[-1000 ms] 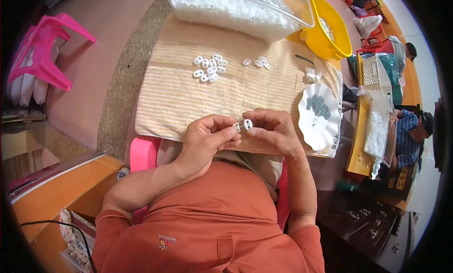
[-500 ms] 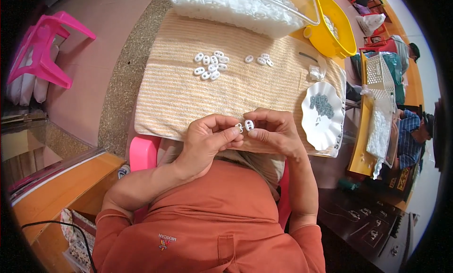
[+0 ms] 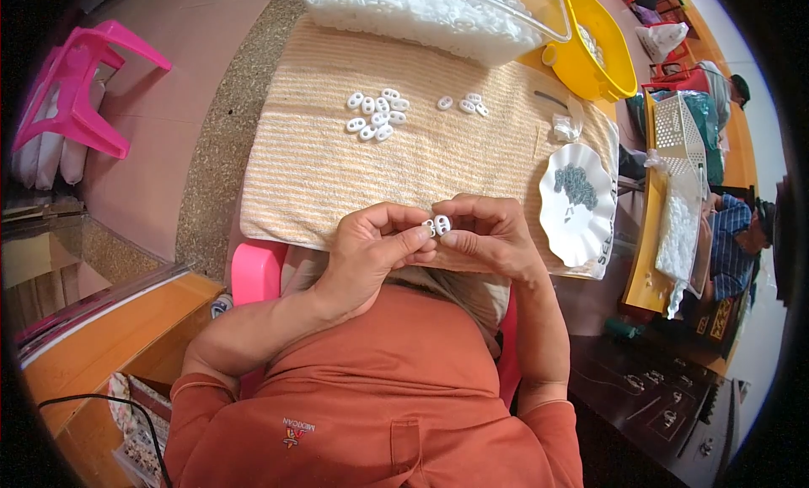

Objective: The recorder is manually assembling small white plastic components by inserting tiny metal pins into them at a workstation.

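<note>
Close in front of me, my left hand (image 3: 379, 238) pinches a small white plastic piece (image 3: 430, 227) between thumb and fingertips. In my right hand (image 3: 487, 233) is a white oval two-holed piece (image 3: 443, 225), gripped by its right side. The two pieces meet edge to edge or nearly so; whether they touch I cannot tell. Beyond my hands, a cluster of similar white oval pieces (image 3: 381, 117) lies on the striped towel (image 3: 337, 180), and a few more ovals (image 3: 468, 106) lie to its right. A scalloped white dish (image 3: 581, 245) holds small grey-green bits (image 3: 575, 189).
A clear bin (image 3: 421, 24) heaped with white pieces stands at the table's far edge, beside a yellow basin (image 3: 619, 58). A small plastic bag (image 3: 566, 129) lies above the dish. A pink stool (image 3: 76, 92) stands far left; another person (image 3: 731, 244) sits at right.
The oval piece in my right hand has come slightly left, closing the gap to the piece in my left hand. My left hand is almost still.
</note>
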### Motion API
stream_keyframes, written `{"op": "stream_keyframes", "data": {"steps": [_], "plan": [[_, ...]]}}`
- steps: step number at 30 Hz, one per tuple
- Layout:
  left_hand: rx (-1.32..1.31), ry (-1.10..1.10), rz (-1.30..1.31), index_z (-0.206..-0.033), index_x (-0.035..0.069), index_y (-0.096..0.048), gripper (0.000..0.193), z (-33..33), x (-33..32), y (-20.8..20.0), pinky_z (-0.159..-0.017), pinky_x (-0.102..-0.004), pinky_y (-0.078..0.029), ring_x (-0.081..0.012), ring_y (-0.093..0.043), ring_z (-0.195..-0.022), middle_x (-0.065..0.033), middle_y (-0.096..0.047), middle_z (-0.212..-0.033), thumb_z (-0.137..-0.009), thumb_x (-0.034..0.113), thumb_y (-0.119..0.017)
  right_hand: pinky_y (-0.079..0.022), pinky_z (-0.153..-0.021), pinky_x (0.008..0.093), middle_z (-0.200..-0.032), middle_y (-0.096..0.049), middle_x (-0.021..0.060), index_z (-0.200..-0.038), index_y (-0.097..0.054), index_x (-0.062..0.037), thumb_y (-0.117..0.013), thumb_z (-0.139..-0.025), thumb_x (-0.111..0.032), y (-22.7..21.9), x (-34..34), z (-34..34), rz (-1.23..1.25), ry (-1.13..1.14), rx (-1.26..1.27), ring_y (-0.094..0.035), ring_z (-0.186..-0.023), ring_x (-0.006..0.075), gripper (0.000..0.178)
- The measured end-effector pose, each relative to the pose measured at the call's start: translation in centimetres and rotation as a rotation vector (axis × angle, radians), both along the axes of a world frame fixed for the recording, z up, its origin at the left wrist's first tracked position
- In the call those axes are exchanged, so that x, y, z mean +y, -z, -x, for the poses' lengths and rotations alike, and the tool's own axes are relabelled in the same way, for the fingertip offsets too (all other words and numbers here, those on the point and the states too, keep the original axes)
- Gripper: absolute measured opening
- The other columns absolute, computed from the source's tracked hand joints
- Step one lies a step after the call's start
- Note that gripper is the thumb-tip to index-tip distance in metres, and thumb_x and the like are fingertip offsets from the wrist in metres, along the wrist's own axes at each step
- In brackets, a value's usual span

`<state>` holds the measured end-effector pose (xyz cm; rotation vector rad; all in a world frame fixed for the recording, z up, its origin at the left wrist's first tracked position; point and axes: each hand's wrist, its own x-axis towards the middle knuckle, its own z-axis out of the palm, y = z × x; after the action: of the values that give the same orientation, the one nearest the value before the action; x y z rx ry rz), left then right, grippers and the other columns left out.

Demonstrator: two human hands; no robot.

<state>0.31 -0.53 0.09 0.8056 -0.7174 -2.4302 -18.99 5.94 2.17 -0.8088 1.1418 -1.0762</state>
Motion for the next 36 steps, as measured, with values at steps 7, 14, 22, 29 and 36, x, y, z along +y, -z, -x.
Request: {"op": "stream_keyframes", "data": {"steps": [7, 14, 22, 29, 36], "plan": [[-0.007, 0.008, 0.009, -0.105, -0.001, -0.059, 0.016, 0.08, -0.06, -0.17, -0.074, -0.0247, -0.057, -0.013, -0.065, -0.081, -0.0101, -0.066, -0.095, -0.089, 0.002, -0.059, -0.052, -0.083, 0.0274, -0.101, -0.066, 0.0114, -0.114, -0.06, 0.006, -0.066, -0.082, 0.007, -0.62, -0.09, -0.4, -0.026, 0.01, -0.033, -0.064, -0.093, 0.0159, 0.033], [-0.016, 0.023, 0.009, -0.105, -0.001, -0.06, 0.016, 0.01, -0.06, -0.13, -0.073, -0.0252, -0.057, -0.0137, -0.066, -0.081, -0.0107, -0.066, -0.094, -0.089, 0.002, -0.059, -0.053, -0.081, 0.0252, -0.1, -0.066, 0.0113, -0.114, -0.058, 0.0073, -0.061, -0.086, 0.005, -0.72, 0.03, -0.66, 0.003, -0.006, -0.091, -0.064, -0.091, 0.0147, 0.028], [-0.012, 0.017, -0.033, -0.106, -0.002, -0.06, 0.017, -0.05, 0.01, -0.26, -0.074, -0.0267, -0.058, -0.0148, -0.066, -0.081, -0.0106, -0.066, -0.094, -0.089, 0.002, -0.059, -0.054, -0.082, 0.0272, -0.101, -0.065, 0.0118, -0.113, -0.057, 0.0072, -0.06, -0.087, 0.005, -0.61, 0.11, -0.62, 0.033, -0.022, -0.05, -0.064, -0.092, 0.016, 0.027], [0.007, 0.021, -0.11, -0.101, -0.003, -0.062, 0.016, -0.1, -0.02, -0.84, -0.071, -0.024, -0.057, -0.0127, -0.065, -0.078, -0.0094, -0.066, -0.092, -0.087, 0.003, -0.064, -0.055, -0.082, 0.028, -0.101, -0.066, 0.0131, -0.115, -0.057, 0.0074, -0.06, -0.087, 0.004, -0.76, 0.25, -0.69, -0.012, -0.02, -0.15, -0.065, -0.092, 0.0179, 0.028], [0.017, 0.04, -0.126, -0.101, -0.002, -0.062, 0.015, -0.14, -0.1, -0.62, -0.07, -0.0247, -0.057, -0.0135, -0.065, -0.078, -0.0092, -0.066, -0.092, -0.087, 0.003, -0.063, -0.055, -0.083, 0.029, -0.101, -0.066, 0.0138, -0.113, -0.058, 0.0076, -0.061, -0.086, 0.004, -0.72, 0.3, -0.7, -0.03, 0.001, -0.18, -0.065, -0.092, 0.0186, 0.028]]}}
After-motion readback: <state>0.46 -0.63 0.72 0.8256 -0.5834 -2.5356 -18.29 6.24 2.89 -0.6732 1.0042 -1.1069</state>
